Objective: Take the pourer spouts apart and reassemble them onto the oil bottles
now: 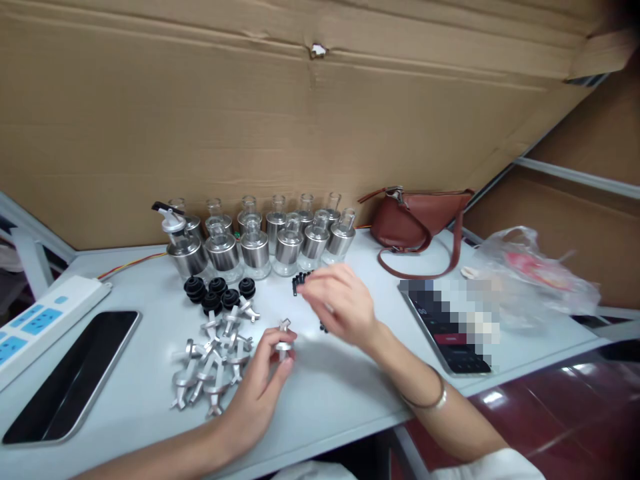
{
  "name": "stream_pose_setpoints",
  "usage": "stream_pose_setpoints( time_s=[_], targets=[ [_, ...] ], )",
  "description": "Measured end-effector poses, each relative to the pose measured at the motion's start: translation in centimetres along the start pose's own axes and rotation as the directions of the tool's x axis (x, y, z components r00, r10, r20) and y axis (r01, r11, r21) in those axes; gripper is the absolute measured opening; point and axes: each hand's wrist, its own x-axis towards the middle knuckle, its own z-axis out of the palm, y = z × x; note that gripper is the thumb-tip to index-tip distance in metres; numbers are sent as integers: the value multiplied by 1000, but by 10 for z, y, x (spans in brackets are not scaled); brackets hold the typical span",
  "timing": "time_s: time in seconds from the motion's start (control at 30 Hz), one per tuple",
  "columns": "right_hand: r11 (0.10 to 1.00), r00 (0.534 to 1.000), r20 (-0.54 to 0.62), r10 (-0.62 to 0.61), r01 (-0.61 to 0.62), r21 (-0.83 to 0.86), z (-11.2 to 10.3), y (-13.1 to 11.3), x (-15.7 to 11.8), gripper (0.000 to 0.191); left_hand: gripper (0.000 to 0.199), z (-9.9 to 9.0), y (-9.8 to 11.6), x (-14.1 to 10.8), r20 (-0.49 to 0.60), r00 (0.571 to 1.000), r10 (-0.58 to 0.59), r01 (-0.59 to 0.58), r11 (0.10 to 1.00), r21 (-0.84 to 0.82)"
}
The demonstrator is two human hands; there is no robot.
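Observation:
My left hand (265, 373) holds a silver metal spout (284, 346) upright between thumb and fingers, just above the table. My right hand (340, 300) is up and to the right of it, fingers bent together over a group of small black pieces (301, 278); whatever its fingertips hold is too small to make out. Left of my left hand lies a pile of similar silver spouts (213, 360). Behind that pile sit several black ribbed stoppers (217, 287). Glass bottles with metal bands (255, 250) stand in two rows, and the leftmost front one carries a spout with a black lever (173, 220).
A white power strip (60, 300) and a black tablet-like device (75, 377) lie at the left. At the right are a brown bag (415, 220), a partly blurred phone or calculator (445, 333) and a plastic bag (540, 273). Cardboard (250, 120) rises behind the table.

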Motion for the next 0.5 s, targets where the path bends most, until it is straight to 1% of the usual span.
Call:
stream_pose_setpoints(
  time_s=[0.03,0.07,0.13,0.2,0.33,0.43,0.5],
  targets=[
    [996,997,37,75,-76,47,1,7,5,16,18,0,0,0,4,1000,2,-2,1000,3],
    [979,982,91,166,-175,101,2,13,10,18,17,0,0,0,11,1000,7,-7,1000,0],
    [947,946,200,254,-285,147,1,24,14,17,16,1,0,0,31,999,17,-17,1000,-14],
    [924,909,298,292,-349,157,-3,33,14,15,16,1,-1,0,34,999,25,-24,999,-22],
    [872,817,463,342,-460,166,-11,47,7,13,17,2,-1,-2,16,1000,24,-23,999,-28],
    [840,757,552,350,-514,172,-13,57,2,14,17,1,-1,-3,10,1000,20,-20,999,-28],
    [824,725,594,349,-539,173,-11,61,0,15,17,2,-1,-3,13,1000,16,-16,999,-28]
  ],
)
